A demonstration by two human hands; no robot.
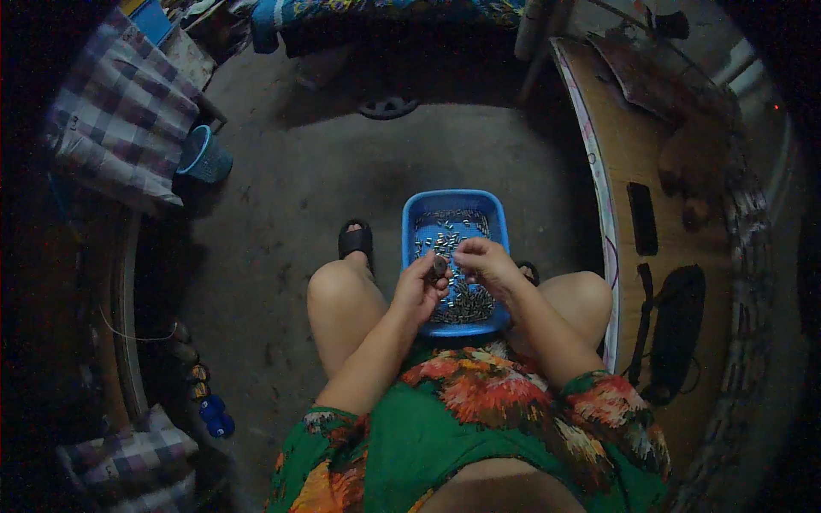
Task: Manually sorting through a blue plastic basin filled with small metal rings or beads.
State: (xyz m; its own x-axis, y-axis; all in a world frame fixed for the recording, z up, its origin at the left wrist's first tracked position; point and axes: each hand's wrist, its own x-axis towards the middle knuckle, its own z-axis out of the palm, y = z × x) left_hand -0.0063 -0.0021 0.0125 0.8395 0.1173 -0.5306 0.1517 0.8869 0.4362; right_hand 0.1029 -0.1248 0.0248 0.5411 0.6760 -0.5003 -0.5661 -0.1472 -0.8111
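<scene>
A blue rectangular plastic basket [505, 224] sits at my lap between my knees. Small shiny metal cylinders [466, 305] lie heaped in its near end, with more scattered towards the far end. Above the basket's left side, my left hand [416, 289] is closed around a small dark, roundish thing [439, 267] whose kind I cannot make out. My right hand [486, 263] is over the basket's right side, thumb and fingers pinched together, close to the left hand's fingers. Whatever it pinches is too small to tell.
A low wooden table [633, 282] stands on the right, bearing a black flat remote-like object [642, 219] and a dark elongated item [678, 329]. At the left are a blue bin [205, 156] and a checked cloth [124, 120]. A dark round object [387, 108] lies on the floor ahead.
</scene>
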